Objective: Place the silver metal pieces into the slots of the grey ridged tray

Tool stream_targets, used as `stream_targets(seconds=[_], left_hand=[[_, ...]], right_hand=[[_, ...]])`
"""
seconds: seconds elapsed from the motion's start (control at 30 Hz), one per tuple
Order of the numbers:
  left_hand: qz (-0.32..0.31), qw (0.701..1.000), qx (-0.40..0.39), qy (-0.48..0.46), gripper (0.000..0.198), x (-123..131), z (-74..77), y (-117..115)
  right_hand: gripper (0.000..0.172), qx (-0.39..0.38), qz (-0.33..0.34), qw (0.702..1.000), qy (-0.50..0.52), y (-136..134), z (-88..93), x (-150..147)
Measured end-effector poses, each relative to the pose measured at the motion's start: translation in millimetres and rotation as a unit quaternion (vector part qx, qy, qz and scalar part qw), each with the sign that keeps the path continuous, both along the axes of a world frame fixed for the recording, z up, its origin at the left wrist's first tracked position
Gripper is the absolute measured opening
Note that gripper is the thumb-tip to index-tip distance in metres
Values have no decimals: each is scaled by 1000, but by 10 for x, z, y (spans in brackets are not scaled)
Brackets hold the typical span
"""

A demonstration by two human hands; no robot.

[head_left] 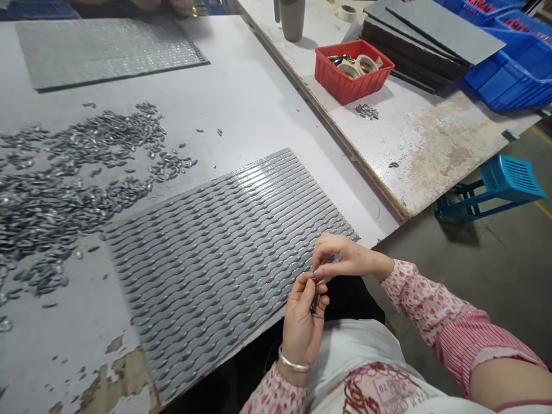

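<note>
My left hand (304, 310), with a metal bangle on its wrist, is closed around a few small grey oval pieces (315, 307) by the panel's near edge. Thumb and finger of my right hand (338, 256) pinch together at the left fingertips, where a tiny bit of a grey piece shows; most of it is hidden. Under and beyond both hands lies a grey panel (215, 259) with rows of ridges. Swollen, wavy rows cover most of it, while the far right part has straight ridges. To its left spreads a large heap of the same oval pieces (64, 195).
Another grey panel (107, 54) lies at the far left, near another person's hand (183, 7). On the adjoining table are a red bin (353, 86) with tape rolls, a grey mug (293, 20) and stacked boards (414, 54). Blue crates (513, 75) and a blue stool (513, 178) stand right.
</note>
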State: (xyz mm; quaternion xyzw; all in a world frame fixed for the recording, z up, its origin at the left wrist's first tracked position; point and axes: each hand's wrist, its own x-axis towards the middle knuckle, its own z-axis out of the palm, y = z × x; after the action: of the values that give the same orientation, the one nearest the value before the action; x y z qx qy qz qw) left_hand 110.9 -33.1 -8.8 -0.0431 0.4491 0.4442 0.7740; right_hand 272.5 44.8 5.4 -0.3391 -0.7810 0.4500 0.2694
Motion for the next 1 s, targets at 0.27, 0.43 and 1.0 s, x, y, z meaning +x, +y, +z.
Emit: stream_targets(seconds=[0.27, 0.43, 1.0], left_hand=[[33, 999, -3, -6, 19, -13, -41, -9], [32, 998, -41, -27, 22, -44, 106, 75], [-13, 999, -47, 4, 10, -46, 38, 20]], right_hand=[[24, -147, -41, 980, 130, -228, -78, -157], [18, -187, -145, 948, 212, -44, -85, 9], [2, 22, -237, 941, -241, 719, -322, 631]])
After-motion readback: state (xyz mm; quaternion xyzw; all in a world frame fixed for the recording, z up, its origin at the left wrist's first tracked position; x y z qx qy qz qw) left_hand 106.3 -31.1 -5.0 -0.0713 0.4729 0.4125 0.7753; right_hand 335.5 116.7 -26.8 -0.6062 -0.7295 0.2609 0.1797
